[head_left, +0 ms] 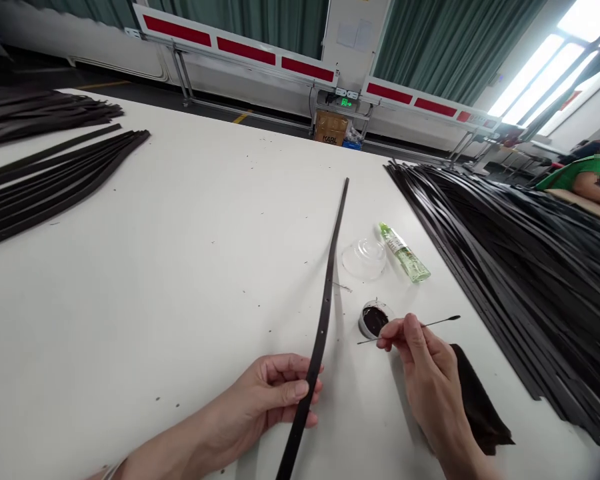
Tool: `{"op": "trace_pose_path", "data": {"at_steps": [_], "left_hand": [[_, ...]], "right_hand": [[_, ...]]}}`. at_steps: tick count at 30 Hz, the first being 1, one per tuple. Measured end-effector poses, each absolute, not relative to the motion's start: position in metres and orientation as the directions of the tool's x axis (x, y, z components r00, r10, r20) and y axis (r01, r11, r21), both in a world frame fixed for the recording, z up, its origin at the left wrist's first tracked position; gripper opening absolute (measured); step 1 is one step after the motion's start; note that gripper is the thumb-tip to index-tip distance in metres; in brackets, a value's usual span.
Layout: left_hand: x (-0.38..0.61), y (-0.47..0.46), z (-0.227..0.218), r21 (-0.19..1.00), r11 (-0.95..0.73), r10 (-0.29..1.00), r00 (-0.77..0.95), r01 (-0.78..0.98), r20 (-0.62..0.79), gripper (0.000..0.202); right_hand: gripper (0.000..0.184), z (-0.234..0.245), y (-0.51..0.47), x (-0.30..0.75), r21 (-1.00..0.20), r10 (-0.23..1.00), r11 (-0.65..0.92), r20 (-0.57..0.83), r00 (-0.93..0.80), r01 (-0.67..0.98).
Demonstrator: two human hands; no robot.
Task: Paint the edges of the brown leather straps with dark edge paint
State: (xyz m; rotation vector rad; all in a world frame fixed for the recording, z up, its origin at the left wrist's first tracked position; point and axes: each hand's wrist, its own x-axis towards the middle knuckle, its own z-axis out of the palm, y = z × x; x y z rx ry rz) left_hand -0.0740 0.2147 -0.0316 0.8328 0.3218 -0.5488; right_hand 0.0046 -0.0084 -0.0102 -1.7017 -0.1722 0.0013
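Observation:
My left hand (280, 393) grips a long dark strap (327, 300) with small holes along it, thumb on top and fingers beneath. The strap runs from the bottom edge up toward the far side of the table, slightly bent. Between the thumb and fingers of my right hand (425, 373) is a thin stick (443, 321) with a dark, wider tip at its right end. Its thin left end lies by the near rim of a small cup (375, 320) of dark paste. A dark cloth (480, 400) lies partly behind my right wrist.
A clear plastic lid (364, 259) and a green tube (405, 253) lie beyond the cup. Many dark straps (490, 267) are heaped at right; more strap bundles (55, 177) lie at left. A person in a green sleeve (580, 173) sits at far right.

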Motion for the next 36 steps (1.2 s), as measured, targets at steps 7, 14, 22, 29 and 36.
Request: {"op": "trace_pose_path", "data": {"at_steps": [7,14,22,29,36], "left_hand": [[-0.074,0.213,-0.034,0.580,0.588,-0.356,0.824,0.564,-0.440,0.019],[-0.074,0.212,-0.033,0.584,0.596,-0.369,0.834,0.551,-0.411,0.017],[-0.074,0.211,-0.034,0.590,0.596,-0.367,0.838,0.545,-0.403,0.017],[-0.074,0.211,-0.033,0.610,0.581,-0.376,0.843,0.538,-0.384,0.016],[-0.074,0.212,-0.033,0.629,0.576,-0.368,0.852,0.523,-0.372,0.019]], "right_hand": [[0.029,-0.012,0.012,-0.025,-0.805,0.457,-0.141,0.464,0.759,0.576],[0.031,-0.014,0.019,-0.026,-0.654,0.542,-0.071,0.609,0.580,0.753],[0.032,-0.012,0.021,-0.025,-0.635,0.562,-0.082,0.606,0.562,0.768],[0.030,-0.012,0.023,-0.025,-0.635,0.577,-0.085,0.597,0.558,0.768],[0.031,-0.011,0.024,-0.027,-0.612,0.596,-0.076,0.605,0.527,0.788]]}}
